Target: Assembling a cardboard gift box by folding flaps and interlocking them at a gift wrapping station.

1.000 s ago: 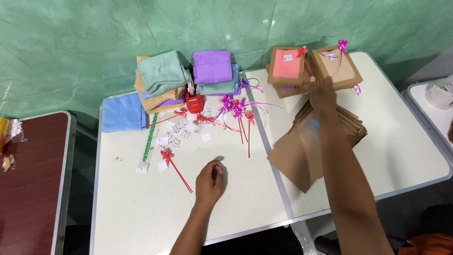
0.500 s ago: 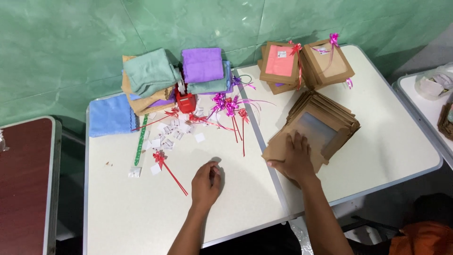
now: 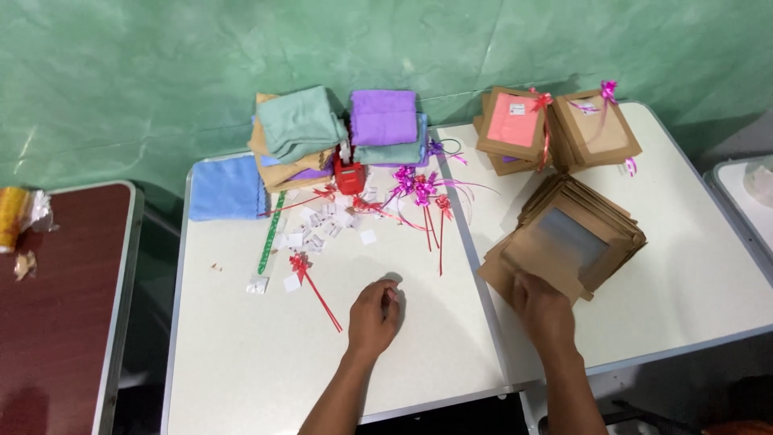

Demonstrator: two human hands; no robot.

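My right hand grips the near edge of the stack of brown window envelopes on the white worktop; my left hand rests loosely curled, empty, beside a red ribbon bow.

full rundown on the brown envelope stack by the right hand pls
The stack of brown envelopes looks like kraft paper, flat pouches each with a clear window on the face, the top one's window reflecting grey. The pile is fanned and skewed, not squared, lying flat on the right half of the white table. The right hand rests on its near left corner, fingers over the lowest sheets. Two filled, ribboned envelopes lie behind it, apart from it.
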